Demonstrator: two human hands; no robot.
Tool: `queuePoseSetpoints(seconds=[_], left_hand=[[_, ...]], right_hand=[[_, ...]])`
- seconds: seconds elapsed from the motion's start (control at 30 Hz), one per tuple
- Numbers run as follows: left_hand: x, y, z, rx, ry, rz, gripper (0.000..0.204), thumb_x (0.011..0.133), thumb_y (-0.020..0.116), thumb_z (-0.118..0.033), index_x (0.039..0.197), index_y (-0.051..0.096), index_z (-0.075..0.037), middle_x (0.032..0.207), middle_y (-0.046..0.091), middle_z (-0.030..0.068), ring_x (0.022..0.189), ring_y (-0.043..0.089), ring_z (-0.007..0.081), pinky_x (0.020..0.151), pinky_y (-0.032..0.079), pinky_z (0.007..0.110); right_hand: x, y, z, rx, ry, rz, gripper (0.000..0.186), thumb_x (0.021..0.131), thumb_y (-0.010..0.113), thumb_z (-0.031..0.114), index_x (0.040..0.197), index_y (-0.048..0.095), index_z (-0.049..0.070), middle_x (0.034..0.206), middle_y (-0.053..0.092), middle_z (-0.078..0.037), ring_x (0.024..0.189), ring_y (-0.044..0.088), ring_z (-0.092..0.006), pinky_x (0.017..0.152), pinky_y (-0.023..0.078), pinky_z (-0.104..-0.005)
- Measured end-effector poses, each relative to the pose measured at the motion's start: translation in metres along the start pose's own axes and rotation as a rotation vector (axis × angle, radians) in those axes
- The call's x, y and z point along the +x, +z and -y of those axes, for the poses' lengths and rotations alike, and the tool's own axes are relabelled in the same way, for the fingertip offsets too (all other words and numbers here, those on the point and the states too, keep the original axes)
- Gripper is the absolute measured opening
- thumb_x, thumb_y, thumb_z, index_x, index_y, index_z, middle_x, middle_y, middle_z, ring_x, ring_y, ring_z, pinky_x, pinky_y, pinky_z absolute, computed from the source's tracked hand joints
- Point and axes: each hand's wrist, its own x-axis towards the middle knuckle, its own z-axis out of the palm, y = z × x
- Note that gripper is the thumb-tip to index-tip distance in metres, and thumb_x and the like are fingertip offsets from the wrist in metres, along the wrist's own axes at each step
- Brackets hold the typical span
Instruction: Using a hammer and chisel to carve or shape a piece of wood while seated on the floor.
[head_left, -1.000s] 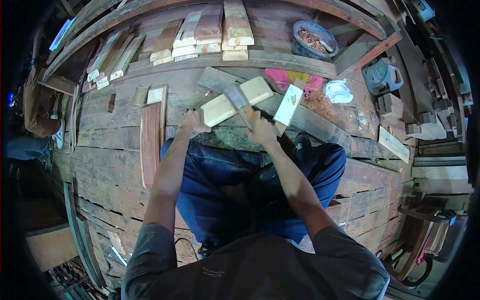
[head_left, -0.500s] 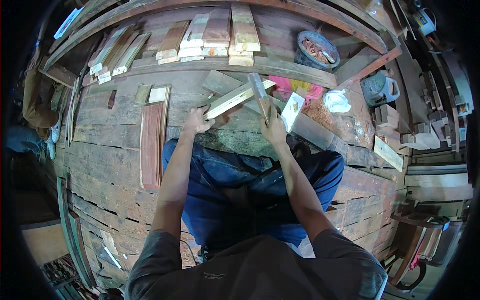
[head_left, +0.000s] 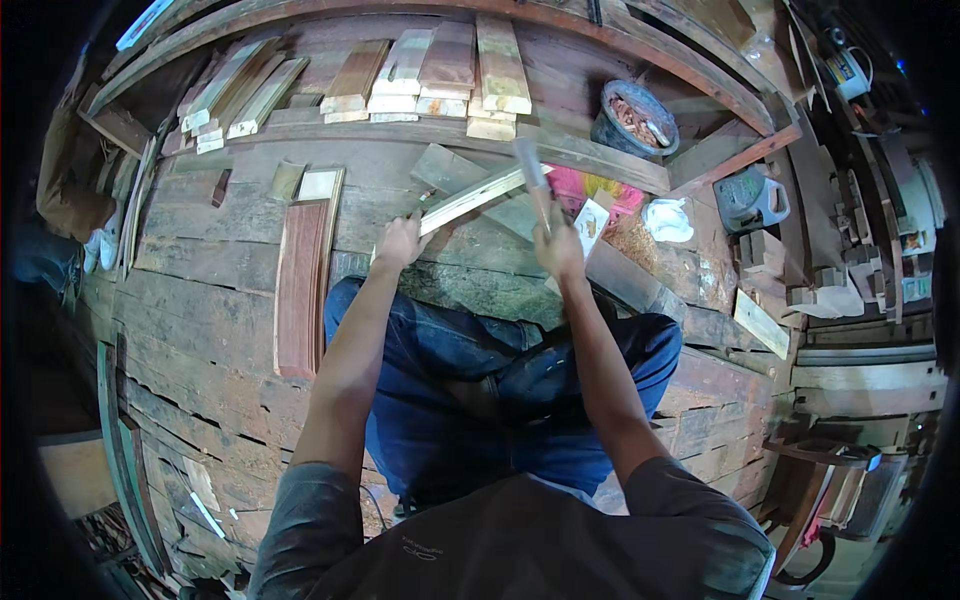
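Observation:
My left hand (head_left: 402,240) is closed around the near end of a pale, narrow wooden strip (head_left: 470,203), which slants up and to the right. Under the strip's middle and far part lies a grey wooden block (head_left: 450,170). In my right hand (head_left: 560,245) is a broad-bladed tool (head_left: 530,165) with what looks like a wooden handle. Its blade points away from me, close to the strip's far end, and motion blurs it; whether it touches the wood I cannot tell. Right beside that hand is a small white board with a mark on it (head_left: 592,220).
Short planks (head_left: 420,70) are stacked along the back. A bucket of wood scraps (head_left: 635,118) and a grey jug (head_left: 750,200) stand at the right. A reddish board (head_left: 302,290) lies left of my crossed legs. Another person's foot (head_left: 100,248) shows far left.
My right hand and the bladed tool have shifted a little to the right, and the blade is more blurred. My left hand stays on the strip. The whole view has shifted slightly.

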Motion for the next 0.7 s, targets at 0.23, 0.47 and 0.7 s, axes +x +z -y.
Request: queuePoseSetpoints(seconds=[0.23, 0.47, 0.7], left_hand=[[-0.003, 0.002, 0.014, 0.023, 0.000, 0.005, 0.051, 0.089, 0.058, -0.049, 0.110, 0.060, -0.002, 0.092, 0.066, 0.0264, 0.089, 0.064, 0.0442, 0.078, 0.052, 0.053], [0.000, -0.002, 0.001, -0.018, 0.008, -0.004, 0.057, 0.089, 0.055, -0.054, 0.109, 0.059, -0.001, 0.092, 0.066, 0.0273, 0.090, 0.063, 0.0457, 0.081, 0.050, 0.054], [0.000, -0.012, -0.001, -0.063, -0.058, 0.010, 0.059, 0.086, 0.055, -0.059, 0.109, 0.063, -0.005, 0.097, 0.066, 0.0261, 0.096, 0.062, 0.0427, 0.086, 0.048, 0.052]], right_hand=[[-0.031, 0.000, 0.066, -0.086, -0.154, 0.122, 0.055, 0.086, 0.056, 0.025, 0.131, 0.044, -0.004, 0.109, 0.056, -0.034, 0.091, 0.063, -0.0448, 0.076, 0.054, -0.0517], [-0.009, 0.005, 0.023, 0.176, 0.010, -0.114, 0.050, 0.085, 0.057, 0.024, 0.129, 0.048, 0.001, 0.092, 0.063, -0.033, 0.082, 0.063, -0.0491, 0.076, 0.051, -0.0544], [-0.023, 0.003, 0.020, 0.335, -0.054, 0.346, 0.037, 0.093, 0.049, 0.028, 0.115, 0.057, 0.000, 0.087, 0.066, -0.028, 0.074, 0.066, -0.0413, 0.069, 0.054, -0.0461]])
